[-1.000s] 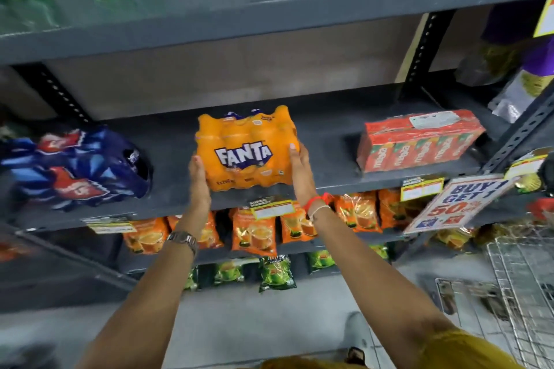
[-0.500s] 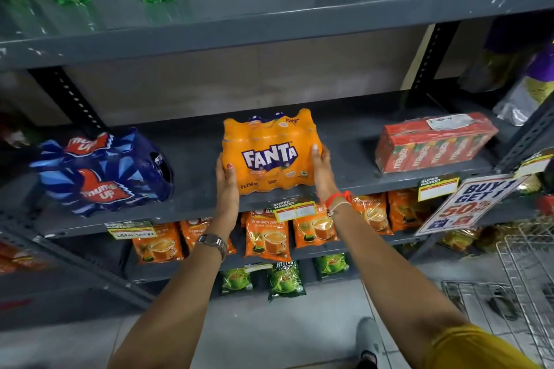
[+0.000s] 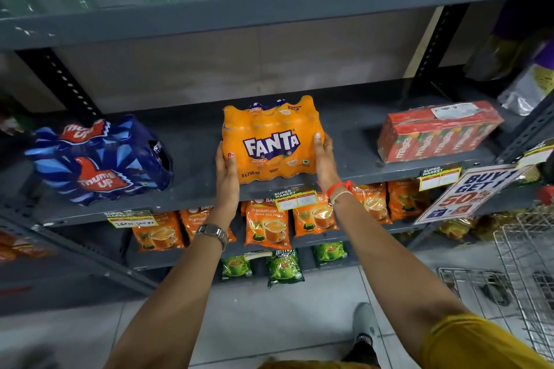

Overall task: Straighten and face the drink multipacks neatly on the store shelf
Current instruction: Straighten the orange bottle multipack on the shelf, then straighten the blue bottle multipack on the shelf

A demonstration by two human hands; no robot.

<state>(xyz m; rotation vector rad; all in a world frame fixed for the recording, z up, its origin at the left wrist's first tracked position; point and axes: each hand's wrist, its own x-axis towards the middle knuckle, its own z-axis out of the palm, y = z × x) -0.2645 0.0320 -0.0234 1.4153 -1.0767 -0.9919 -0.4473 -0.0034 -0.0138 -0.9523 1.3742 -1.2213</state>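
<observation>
Now I've eased the Fanta pack (image 3: 273, 141) nearer the shelf (image 3: 192, 198) lip, left hand (image 3: 227, 168) and right hand (image 3: 325, 159) grasping its sides; label faces out.

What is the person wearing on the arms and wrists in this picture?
Both forearms are bare. The left wrist carries a silver metal wristwatch with a link band. The right wrist carries an orange-red thread band with a knot, and beside it a thin pale bangle. A mustard-yellow sleeve covers the right upper arm.
</observation>
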